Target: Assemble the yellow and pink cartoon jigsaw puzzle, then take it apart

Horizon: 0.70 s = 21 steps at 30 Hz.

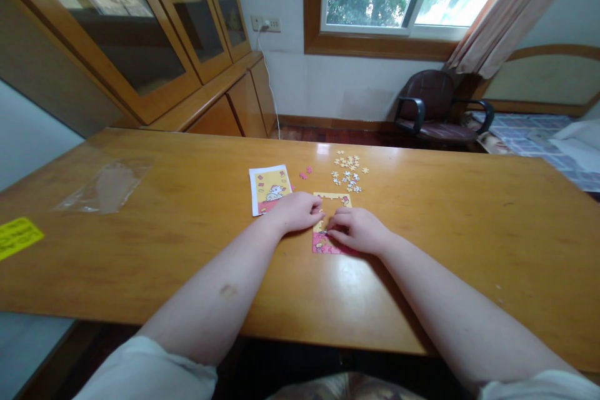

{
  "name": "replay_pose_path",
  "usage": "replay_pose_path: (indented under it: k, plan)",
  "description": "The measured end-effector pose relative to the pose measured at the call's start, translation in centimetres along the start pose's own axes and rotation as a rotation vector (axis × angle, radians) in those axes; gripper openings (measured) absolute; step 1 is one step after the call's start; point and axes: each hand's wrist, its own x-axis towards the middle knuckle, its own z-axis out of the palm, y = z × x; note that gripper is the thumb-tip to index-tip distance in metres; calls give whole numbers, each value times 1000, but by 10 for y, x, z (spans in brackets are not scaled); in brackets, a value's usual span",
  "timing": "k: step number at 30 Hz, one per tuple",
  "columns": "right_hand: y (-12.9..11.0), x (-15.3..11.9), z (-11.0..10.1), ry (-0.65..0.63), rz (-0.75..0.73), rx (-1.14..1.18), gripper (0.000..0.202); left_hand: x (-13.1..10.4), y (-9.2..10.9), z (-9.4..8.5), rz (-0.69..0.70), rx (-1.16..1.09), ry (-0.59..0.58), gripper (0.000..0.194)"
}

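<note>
A partly assembled jigsaw puzzle [323, 249] lies on the table, with a pink lower part and a yellow frame whose middle shows bare wood. My left hand [300, 211] rests at its left edge, fingers curled inward; whatever they hold, if anything, is hidden. Over the lower middle of the puzzle, my right hand [359, 228] pinches thumb and fingers together at a small jigsaw piece. A picture card [260, 182] with a white cartoon animal on yellow and pink lies left of the puzzle, partly covered by my left hand. Loose yellow and whitish jigsaw pieces [350, 163] are scattered beyond it.
Several pink pieces [305, 172] sit between the card and the loose pile. A clear plastic bag [110, 187] and a yellow label [19, 237] are on the left of the wooden table [469, 231]. Past the far edge stands an office chair [431, 103].
</note>
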Motion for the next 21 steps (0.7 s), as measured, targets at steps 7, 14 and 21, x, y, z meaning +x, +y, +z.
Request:
replay_pose_path:
  k: [7, 14, 21]
  plan:
    - [0, 2, -1, 43, 122, -109, 24, 4, -4, 2, -212, 91, 119, 27]
    - [7, 4, -6, 278, 344, -277, 27, 6, -15, -4, -404, 95, 381, 21]
    - [10, 5, -4, 271, 414, -279, 23, 5, -7, 1, -155, 134, 196, 27]
